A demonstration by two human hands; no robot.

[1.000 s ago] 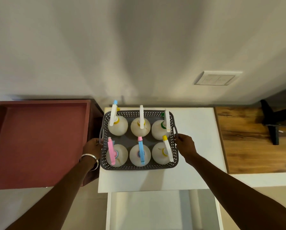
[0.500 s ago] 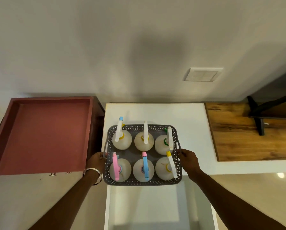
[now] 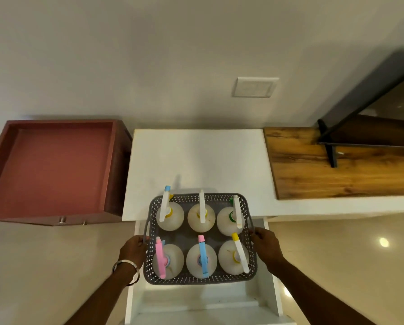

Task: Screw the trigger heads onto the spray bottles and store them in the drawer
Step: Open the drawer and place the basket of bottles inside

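Observation:
A grey perforated basket point(image 3: 197, 279) holds several white spray bottles standing upright in two rows, each with a trigger head on top. A pink-headed bottle point(image 3: 167, 262) stands front left and a blue-headed bottle point(image 3: 202, 261) front middle. My left hand point(image 3: 133, 250) grips the basket's left handle and my right hand point(image 3: 265, 243) grips the right handle. The basket hangs over the front edge of the white cabinet top point(image 3: 197, 158), above the open white drawer point(image 3: 202, 303).
A dark red open box or drawer point(image 3: 55, 167) stands to the left of the white cabinet. A wooden surface point(image 3: 325, 174) with a black stand point(image 3: 332, 148) lies to the right. A wall plate point(image 3: 254, 87) sits on the wall behind. Beige floor surrounds the drawer.
Both hands have carried the basket from the cabinet top toward me, so it now hangs over the open white drawer. The camera view has shifted with it.

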